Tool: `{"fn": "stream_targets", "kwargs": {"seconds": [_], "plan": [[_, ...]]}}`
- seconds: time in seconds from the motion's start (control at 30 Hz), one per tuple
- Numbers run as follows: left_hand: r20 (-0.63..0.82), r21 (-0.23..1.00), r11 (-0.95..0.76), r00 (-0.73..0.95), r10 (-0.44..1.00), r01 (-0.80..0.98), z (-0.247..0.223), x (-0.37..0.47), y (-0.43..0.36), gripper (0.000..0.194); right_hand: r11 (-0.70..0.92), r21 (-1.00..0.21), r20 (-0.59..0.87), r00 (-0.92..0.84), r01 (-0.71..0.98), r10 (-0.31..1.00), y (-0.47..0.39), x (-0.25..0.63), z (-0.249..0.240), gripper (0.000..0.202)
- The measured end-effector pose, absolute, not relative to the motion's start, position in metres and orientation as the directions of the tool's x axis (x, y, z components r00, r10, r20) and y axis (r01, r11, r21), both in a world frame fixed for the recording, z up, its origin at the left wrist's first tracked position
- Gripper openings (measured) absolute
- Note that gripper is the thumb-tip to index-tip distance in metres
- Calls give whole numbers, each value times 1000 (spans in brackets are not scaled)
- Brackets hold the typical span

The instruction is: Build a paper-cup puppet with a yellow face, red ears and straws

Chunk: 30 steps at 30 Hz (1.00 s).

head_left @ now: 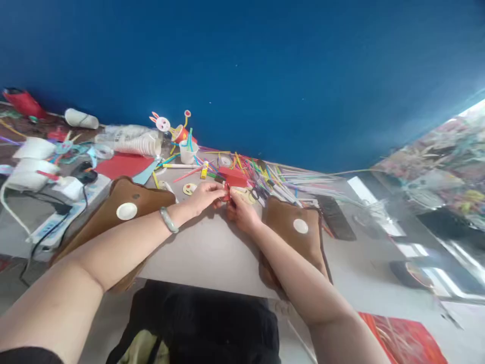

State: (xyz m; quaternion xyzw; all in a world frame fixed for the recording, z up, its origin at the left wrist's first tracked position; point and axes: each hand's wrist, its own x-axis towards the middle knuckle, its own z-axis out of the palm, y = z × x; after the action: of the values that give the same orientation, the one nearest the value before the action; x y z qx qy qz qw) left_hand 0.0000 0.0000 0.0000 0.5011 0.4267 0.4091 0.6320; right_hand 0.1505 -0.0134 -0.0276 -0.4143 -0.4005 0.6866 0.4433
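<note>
My left hand and my right hand meet over the middle of the table, fingers pinched together. Between them is a small piece of red paper, gripped from both sides. Its exact shape is too small to make out. Just behind the hands lies a larger red paper piece. Close to my right fingers are scissors with dark handles, lying on the table. A round cutout with a drawn face lies left of my left hand. Under my forearms are a brown cushion and another brown cushion.
Pipe cleaners and pens spread behind the hands, near a yellow glue stick. A white cup with straws and a rabbit-faced cup craft stand by the blue wall. Left are stacked paper cups and a power strip.
</note>
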Motion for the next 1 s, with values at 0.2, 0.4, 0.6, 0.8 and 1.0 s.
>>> {"fn": "stream_targets", "kwargs": {"seconds": [0.2,0.4,0.6,0.8,1.0], "plan": [[-101,984,141,305,947,-113,-7,-1,1,18,-272,-924,-202,-260,-270,944,-14,151,-30,49],[-111,982,154,322,940,-111,-9,-1,3,14,-247,-925,-186,-222,-288,957,-13,151,-30,51],[-86,983,128,288,954,-129,-5,0,2,14,-183,-935,-151,-127,-304,980,-12,153,-29,49],[-70,979,120,284,956,-163,-6,0,3,15,-88,-977,-66,-117,-194,991,-16,153,-25,33],[-131,971,170,224,966,-166,-7,0,5,8,165,-966,192,123,200,974,-16,156,-26,20]]}}
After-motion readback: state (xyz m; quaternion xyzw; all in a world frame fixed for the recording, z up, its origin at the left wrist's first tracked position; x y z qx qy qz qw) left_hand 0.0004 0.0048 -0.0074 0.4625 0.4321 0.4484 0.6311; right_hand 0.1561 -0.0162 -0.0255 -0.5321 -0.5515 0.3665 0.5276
